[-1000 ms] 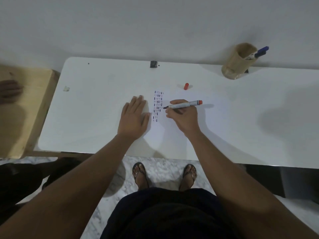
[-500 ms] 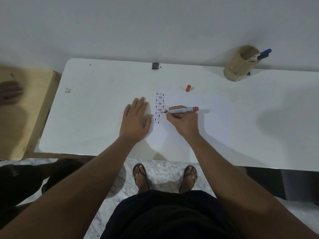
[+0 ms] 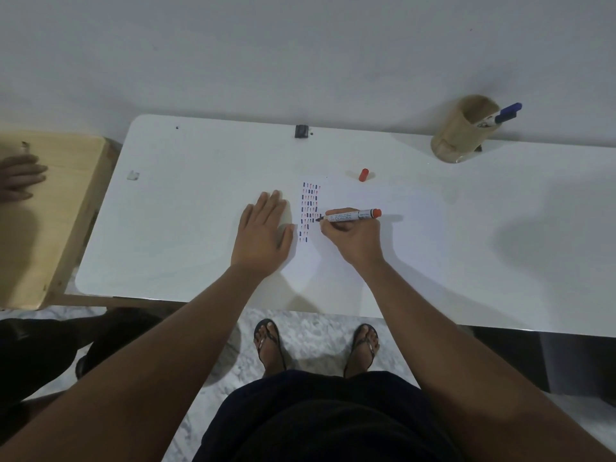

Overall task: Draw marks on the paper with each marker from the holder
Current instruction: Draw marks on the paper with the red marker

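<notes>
My right hand (image 3: 354, 235) grips a white marker with a red end (image 3: 351, 215), held nearly level, its tip touching the paper (image 3: 346, 195) at the right edge of a block of small red and blue marks (image 3: 310, 208). My left hand (image 3: 263, 231) lies flat with fingers spread on the paper, just left of the marks. The marker's red cap (image 3: 363, 174) lies on the table beyond the paper. A wooden holder (image 3: 461, 133) stands at the back right with a blue-capped marker (image 3: 506, 113) sticking out of it.
The white table (image 3: 186, 208) runs along a white wall. A small black object (image 3: 301, 131) sits at the back edge, a small grey scrap (image 3: 133, 175) at the left. Another person's hand (image 3: 20, 176) rests on a wooden bench (image 3: 50, 221) to the left.
My right hand and the marker have shifted slightly down the block of marks, the marker now lying flatter. My left hand has stayed flat on the paper.
</notes>
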